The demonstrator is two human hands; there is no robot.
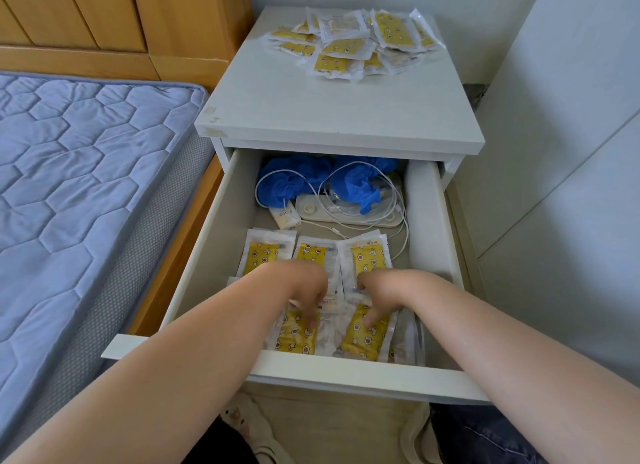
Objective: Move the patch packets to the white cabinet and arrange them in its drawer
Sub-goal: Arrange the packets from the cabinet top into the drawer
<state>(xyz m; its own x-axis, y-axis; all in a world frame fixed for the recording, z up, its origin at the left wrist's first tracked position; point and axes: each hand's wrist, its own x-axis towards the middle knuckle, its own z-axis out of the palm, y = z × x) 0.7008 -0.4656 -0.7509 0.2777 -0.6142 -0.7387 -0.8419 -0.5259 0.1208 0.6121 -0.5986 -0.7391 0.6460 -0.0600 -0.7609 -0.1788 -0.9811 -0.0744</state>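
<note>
The white cabinet (332,117) stands with its top drawer (353,373) pulled out. A loose pile of yellow patch packets (349,40) lies on the cabinet top at the back. Inside the drawer, several packets lie in rows: a far row (263,252) and a near row (360,335). My left hand (304,290) reaches down into the drawer, fingertips pressing on a near-left packet (294,335). My right hand (381,293) does the same on the near-right packet. Neither hand grips a packet; the fingers point down and lie on them.
The drawer's back holds blue crumpled gloves (294,179), white cables (346,200), a flat white device (346,214) and a small tube (285,217). A bed with a blue quilted mattress (76,172) stands left. A white wall panel (554,151) is right.
</note>
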